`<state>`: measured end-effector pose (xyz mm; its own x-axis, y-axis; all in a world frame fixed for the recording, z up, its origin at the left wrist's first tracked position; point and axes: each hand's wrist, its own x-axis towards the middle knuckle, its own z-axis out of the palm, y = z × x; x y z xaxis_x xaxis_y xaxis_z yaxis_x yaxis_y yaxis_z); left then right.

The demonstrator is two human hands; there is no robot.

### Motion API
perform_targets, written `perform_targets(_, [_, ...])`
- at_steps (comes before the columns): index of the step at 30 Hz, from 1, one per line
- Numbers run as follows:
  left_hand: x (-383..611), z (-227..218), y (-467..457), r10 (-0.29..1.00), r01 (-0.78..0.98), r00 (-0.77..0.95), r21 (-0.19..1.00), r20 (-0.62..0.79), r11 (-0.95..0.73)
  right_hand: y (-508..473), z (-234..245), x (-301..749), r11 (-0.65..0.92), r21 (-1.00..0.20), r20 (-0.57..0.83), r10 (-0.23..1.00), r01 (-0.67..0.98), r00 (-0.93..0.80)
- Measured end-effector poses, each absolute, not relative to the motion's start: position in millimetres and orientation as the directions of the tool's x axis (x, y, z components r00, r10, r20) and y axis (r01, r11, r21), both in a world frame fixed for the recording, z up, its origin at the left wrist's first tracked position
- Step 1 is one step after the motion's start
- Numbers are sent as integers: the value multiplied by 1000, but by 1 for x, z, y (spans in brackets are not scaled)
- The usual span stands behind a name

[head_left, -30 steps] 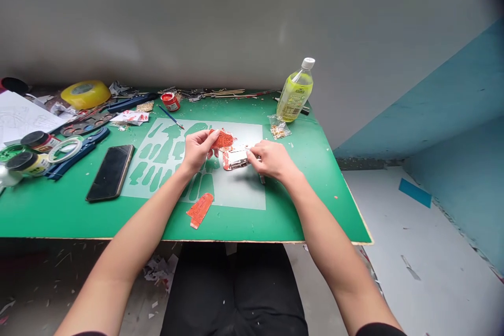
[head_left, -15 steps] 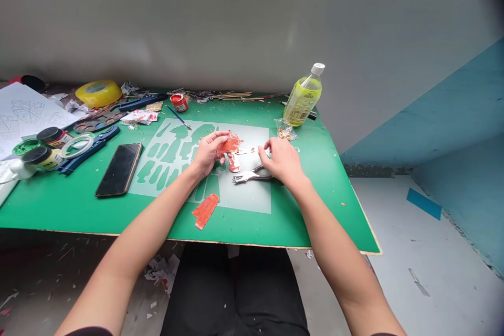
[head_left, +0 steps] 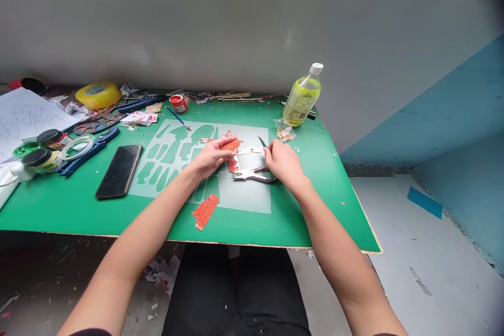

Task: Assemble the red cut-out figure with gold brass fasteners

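My left hand (head_left: 212, 157) pinches a red-painted cut-out piece (head_left: 230, 145) over the pale sheet. More red-and-white pieces lie under and around its fingers, among them a narrow one (head_left: 233, 164) pointing towards me. A white strip with small holes (head_left: 251, 150) reaches from these pieces towards my right hand (head_left: 282, 161). That hand is closed around a thin, dark pointed tool (head_left: 262, 141), its tip sticking out up and left; the rest is hidden. Just below, silver hole-punch pliers (head_left: 252, 175) lie on the sheet. Nearer me rests another red piece (head_left: 205, 212).
A cut stencil sheet (head_left: 246, 197) covers the middle of the green table (head_left: 315, 210). Left are a phone (head_left: 118, 171), paint jars (head_left: 42, 158) and a tape roll (head_left: 98, 95). Behind stand a red paint pot (head_left: 178, 104), a bottle (head_left: 302, 97) and a small bag of fasteners (head_left: 285, 131).
My right hand has let go of the white strip and now grips the pointed tool. My left hand has shifted its fingers over the red piece, turning it.
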<state>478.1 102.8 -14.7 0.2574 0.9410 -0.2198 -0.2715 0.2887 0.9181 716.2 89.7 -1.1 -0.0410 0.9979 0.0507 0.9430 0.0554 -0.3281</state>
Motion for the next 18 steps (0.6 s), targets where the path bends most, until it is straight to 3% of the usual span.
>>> perform_targets(5, [482,-12,104,940,-270,235,912,-248,309,95,-4,714,150,-682,269,962,716,54])
perform_targets(9, [484,-8,101,942,-238,242,927,-233,291,95,-9,706,259,-875,267,963,410,-38])
perform_targets(13, [486,-10,98,932,-183,301,947,-200,262,94,-17,698,280,-923,241,956,265,-169])
perform_targets(18, [486,-11,96,932,-156,334,967,-139,200,92,-19,698,301,-891,249,950,339,-189])
